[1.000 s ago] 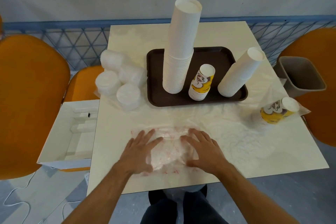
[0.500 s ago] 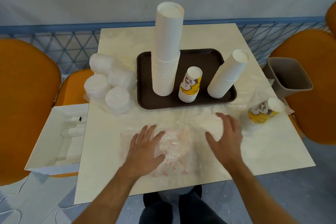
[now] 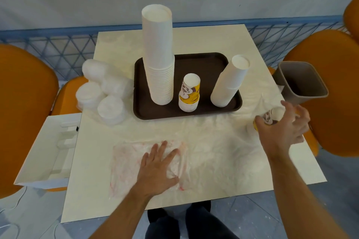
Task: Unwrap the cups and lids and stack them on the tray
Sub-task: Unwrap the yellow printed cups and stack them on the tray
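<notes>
Reaching right hand (image 3: 281,128) | wrapped cups (image 3: 272,115) under fingers (blurred) | left hand (image 3: 157,167) flat

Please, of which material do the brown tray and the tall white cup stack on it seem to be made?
The brown tray looks like moulded plastic: dark, fairly matte, with a rounded raised rim. The tall white cup stack looks like matte paper: plain white, dull walls, with thin rolled rims layered at the base. Neither can be confirmed by sight alone.
</notes>
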A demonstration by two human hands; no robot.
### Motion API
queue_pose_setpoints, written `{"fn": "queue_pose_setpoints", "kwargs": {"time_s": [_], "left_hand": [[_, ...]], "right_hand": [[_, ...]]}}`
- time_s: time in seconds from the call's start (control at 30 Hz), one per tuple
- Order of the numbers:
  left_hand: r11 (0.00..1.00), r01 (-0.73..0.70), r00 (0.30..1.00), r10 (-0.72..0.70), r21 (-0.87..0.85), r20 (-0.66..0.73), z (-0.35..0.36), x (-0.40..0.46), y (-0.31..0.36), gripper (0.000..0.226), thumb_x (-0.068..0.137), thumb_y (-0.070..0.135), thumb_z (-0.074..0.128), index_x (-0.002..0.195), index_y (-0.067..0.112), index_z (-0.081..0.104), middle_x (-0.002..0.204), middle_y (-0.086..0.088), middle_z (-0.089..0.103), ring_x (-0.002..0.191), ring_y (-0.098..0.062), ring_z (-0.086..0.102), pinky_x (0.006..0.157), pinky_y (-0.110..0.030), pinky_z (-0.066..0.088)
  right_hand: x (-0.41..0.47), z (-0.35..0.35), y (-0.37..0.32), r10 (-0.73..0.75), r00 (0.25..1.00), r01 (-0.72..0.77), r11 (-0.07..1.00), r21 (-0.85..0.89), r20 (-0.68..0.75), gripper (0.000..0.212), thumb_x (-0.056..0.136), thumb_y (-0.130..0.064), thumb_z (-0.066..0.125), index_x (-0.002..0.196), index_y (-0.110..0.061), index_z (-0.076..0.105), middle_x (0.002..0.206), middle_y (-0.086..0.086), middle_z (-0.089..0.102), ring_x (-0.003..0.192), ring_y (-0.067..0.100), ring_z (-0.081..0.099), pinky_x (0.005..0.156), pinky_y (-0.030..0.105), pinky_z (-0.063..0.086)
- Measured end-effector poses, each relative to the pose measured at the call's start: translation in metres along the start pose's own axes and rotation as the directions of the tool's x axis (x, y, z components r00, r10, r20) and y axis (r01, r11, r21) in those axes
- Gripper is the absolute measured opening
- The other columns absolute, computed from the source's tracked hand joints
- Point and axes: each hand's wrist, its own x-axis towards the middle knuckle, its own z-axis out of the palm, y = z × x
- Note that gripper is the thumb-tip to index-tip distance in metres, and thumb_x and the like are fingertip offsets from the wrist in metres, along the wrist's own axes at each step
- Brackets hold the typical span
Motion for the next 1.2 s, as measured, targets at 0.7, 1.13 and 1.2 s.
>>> {"fn": "queue_pose_setpoints", "kwargs": {"time_s": [0.7,1.13,1.2], "left_hand": [[0.949,0.001,0.979,-0.065,-0.314,-0.196,-0.036,0.009,0.039,0.066,0.091,0.045,0.062,0.149,0.040,0.029,0.163,0.011,0.005,0.152,-0.016,0.004,0.122,-0.040,0.008],[0.184,-0.180,0.981,-0.036,-0.966,-0.189,-0.124,-0.005,0.133,0.062,0.050,0.049,0.087,0.107,0.048,0.064,0.111,0.017,0.070,0.110,-0.007,0.064,0.090,-0.028,0.055],[0.074,-0.224,0.966,-0.119,-0.972,-0.231,-0.128,-0.008,0.135,0.060,0.045,0.040,0.089,0.101,0.035,0.069,0.099,0.008,0.074,0.099,-0.016,0.070,0.081,-0.034,0.060]], "right_hand": [[0.014,-0.028,-0.013,-0.006,0.998,-0.014,0.954,0.299,0.068,0.059,0.087,-0.028,0.079,0.137,-0.033,0.048,0.142,0.002,0.051,0.124,0.026,0.055,0.101,0.048,0.054],[-0.069,-0.068,-0.112,-0.055,0.336,-0.942,-0.036,0.334,0.940,0.049,0.093,-0.035,0.064,0.138,-0.017,0.056,0.134,0.021,0.063,0.115,0.036,0.066,0.058,0.039,0.062],[-0.081,-0.067,-0.114,-0.097,0.231,-0.972,0.013,0.234,0.968,0.050,0.096,-0.043,0.059,0.137,-0.014,0.059,0.132,0.021,0.064,0.120,0.036,0.064,0.070,0.044,0.063]]}}
